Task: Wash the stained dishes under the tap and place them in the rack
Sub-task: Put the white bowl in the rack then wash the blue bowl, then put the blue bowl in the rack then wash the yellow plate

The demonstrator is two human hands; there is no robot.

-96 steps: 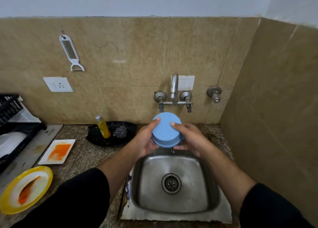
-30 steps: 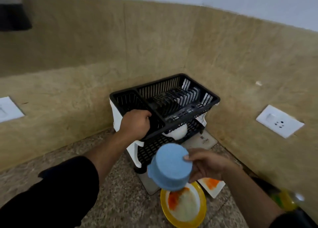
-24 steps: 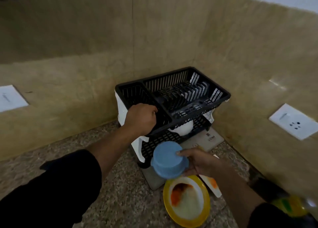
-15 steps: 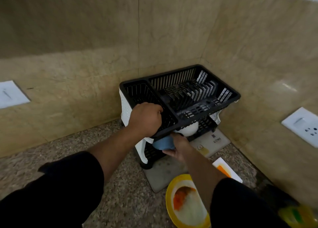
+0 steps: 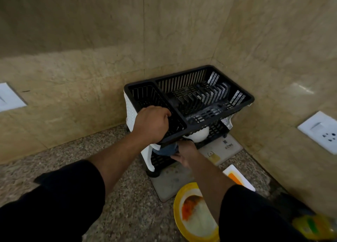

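A black two-tier dish rack stands in the counter corner. My left hand grips the front rim of its upper tier. My right hand holds the blue bowl under that tier, at the lower shelf; most of the bowl is hidden. A white bowl sits on the lower shelf beside it. A yellow plate with orange stains lies on the counter below my right arm. A white rectangular plate with an orange stain lies to its right.
The rack stands on a grey mat on the speckled counter. Tiled walls close in behind and to the right, with a white socket on the right wall and another on the left. A blurred yellow bottle is at bottom right.
I turned from the sink to the rack. My left hand took hold of the rack's upper rim; my right hand carried the blue bowl down and in under the upper tier.
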